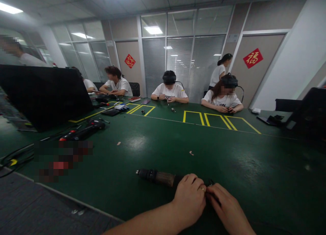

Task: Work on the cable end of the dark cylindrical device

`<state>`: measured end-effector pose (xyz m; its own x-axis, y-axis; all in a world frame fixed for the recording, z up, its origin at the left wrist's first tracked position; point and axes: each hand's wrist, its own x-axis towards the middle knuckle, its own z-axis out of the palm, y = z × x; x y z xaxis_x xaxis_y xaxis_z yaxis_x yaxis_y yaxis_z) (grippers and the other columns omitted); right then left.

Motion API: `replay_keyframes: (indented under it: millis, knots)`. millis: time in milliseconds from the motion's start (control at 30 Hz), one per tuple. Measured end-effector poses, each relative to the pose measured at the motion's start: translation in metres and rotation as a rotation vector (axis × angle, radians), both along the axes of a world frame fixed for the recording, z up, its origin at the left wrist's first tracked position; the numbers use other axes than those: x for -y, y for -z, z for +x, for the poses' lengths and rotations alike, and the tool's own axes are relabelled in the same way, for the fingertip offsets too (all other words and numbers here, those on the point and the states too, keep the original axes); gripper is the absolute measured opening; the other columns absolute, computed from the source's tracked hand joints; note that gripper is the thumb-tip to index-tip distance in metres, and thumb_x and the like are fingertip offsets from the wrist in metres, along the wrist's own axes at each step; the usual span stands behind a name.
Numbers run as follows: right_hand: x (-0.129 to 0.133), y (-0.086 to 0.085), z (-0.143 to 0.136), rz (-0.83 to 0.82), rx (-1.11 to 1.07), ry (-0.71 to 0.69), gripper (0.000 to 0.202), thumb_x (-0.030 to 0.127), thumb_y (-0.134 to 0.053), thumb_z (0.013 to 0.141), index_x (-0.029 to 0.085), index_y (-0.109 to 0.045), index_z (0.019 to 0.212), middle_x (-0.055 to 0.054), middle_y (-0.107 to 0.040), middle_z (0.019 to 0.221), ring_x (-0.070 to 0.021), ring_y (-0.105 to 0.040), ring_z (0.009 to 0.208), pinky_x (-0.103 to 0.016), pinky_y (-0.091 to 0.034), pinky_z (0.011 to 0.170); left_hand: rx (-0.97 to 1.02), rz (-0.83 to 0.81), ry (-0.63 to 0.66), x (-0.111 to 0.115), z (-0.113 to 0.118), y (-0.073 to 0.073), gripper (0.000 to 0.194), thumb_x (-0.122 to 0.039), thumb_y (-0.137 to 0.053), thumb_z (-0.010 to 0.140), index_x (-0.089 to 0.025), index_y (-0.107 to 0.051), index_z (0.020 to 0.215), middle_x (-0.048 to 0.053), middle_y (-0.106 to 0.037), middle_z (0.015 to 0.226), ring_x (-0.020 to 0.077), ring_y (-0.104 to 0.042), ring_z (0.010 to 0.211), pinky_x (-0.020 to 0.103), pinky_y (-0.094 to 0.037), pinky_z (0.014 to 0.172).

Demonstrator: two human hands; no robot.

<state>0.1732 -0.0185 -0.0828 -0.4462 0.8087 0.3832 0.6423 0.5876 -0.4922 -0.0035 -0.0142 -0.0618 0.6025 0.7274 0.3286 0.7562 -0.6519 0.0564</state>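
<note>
A dark, cylindrical electric screwdriver lies on the green table in front of me, its metal tip pointing left and its middle section brownish. My left hand is closed round the rear part of its body. At the tool's rear end, close against the left hand, my right hand pinches a thin dark piece that I cannot make out clearly. A small dark loop or wire shows just above the right fingertips. The fingers hide most of the tool's rear.
More power screwdrivers with black cables lie at the left. A large black monitor stands behind them. Two scraps lie on the table. Yellow tape outlines mark the far side, where several people sit.
</note>
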Motion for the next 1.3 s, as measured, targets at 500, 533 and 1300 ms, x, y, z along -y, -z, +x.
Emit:
replay_keyframes:
  millis: [500, 533, 1300]
  knots:
    - [0.001, -0.001, -0.001, 0.017, -0.005, 0.006, 0.022, 0.018, -0.036, 0.092, 0.023, -0.057, 0.094, -0.004, -0.058, 0.09, -0.0197, -0.06, 0.08, -0.028, -0.052, 0.07, -0.027, 0.064, 0.004, -0.006, 0.002, 0.008, 0.008, -0.019, -0.053, 0.09, -0.015, -0.06, 0.092, 0.003, -0.059, 0.094, 0.0196, -0.049, 0.093, 0.033, -0.042, 0.079]
    - [0.001, -0.001, -0.001, 0.013, -0.006, 0.005, 0.022, 0.018, -0.035, 0.092, 0.023, -0.056, 0.094, -0.004, -0.058, 0.09, -0.0197, -0.06, 0.08, -0.028, -0.051, 0.071, -0.02, 0.059, 0.003, -0.006, 0.003, 0.009, 0.008, -0.019, -0.054, 0.09, -0.015, -0.06, 0.092, 0.003, -0.059, 0.094, 0.0197, -0.049, 0.093, 0.033, -0.042, 0.079]
    - [0.0, 0.001, 0.001, -0.053, 0.006, 0.013, 0.021, 0.016, -0.037, 0.09, 0.022, -0.056, 0.095, -0.005, -0.057, 0.092, -0.0201, -0.058, 0.084, -0.029, -0.049, 0.074, 0.098, -0.043, -0.027, -0.002, -0.001, -0.003, 0.013, -0.03, -0.06, 0.085, -0.02, -0.063, 0.092, -0.002, -0.061, 0.097, 0.0177, -0.048, 0.095, 0.035, -0.037, 0.08]
